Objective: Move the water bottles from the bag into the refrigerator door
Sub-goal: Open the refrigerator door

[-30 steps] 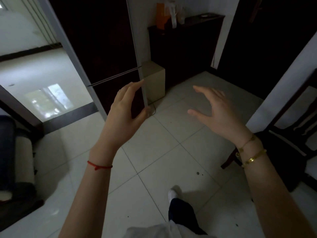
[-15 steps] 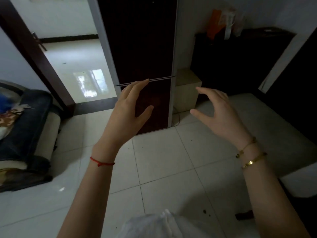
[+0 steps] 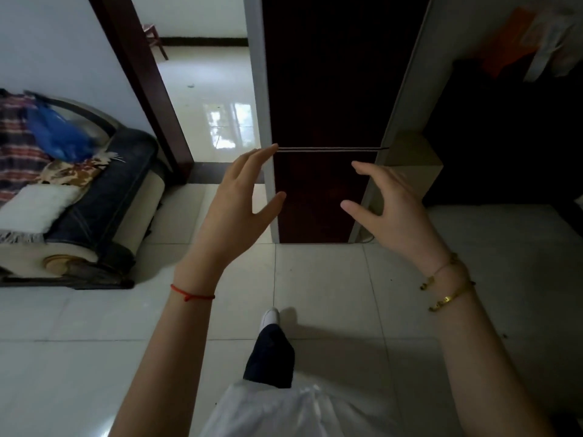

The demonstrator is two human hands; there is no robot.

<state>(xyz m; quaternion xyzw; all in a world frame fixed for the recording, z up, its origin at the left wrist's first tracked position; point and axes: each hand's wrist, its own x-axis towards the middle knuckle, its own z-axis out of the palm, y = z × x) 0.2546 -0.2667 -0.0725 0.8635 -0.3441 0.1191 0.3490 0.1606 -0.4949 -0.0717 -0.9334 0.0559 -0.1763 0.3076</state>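
A dark red refrigerator [image 3: 328,89] with grey sides stands straight ahead, both of its doors closed, a thin seam between them at hand height. My left hand [image 3: 236,203] is raised in front of its left edge, fingers straight and spread, holding nothing. My right hand [image 3: 391,206] is raised in front of its right edge, fingers loosely bent, also holding nothing. A blue plastic bag [image 3: 56,134] lies on the sofa at the left. No water bottle is visible.
A dark sofa [image 3: 94,209] with blankets and a white cushion stands at the left. An open doorway [image 3: 205,89] leads to a bright tiled room. A beige box [image 3: 410,171] sits right of the refrigerator, beside a dark cabinet [image 3: 504,137]. Pale floor tiles lie underfoot.
The view has swung left and closer to the refrigerator, which now stands centred. The sofa and blue bag have come into view. Both hands stay raised, holding nothing.
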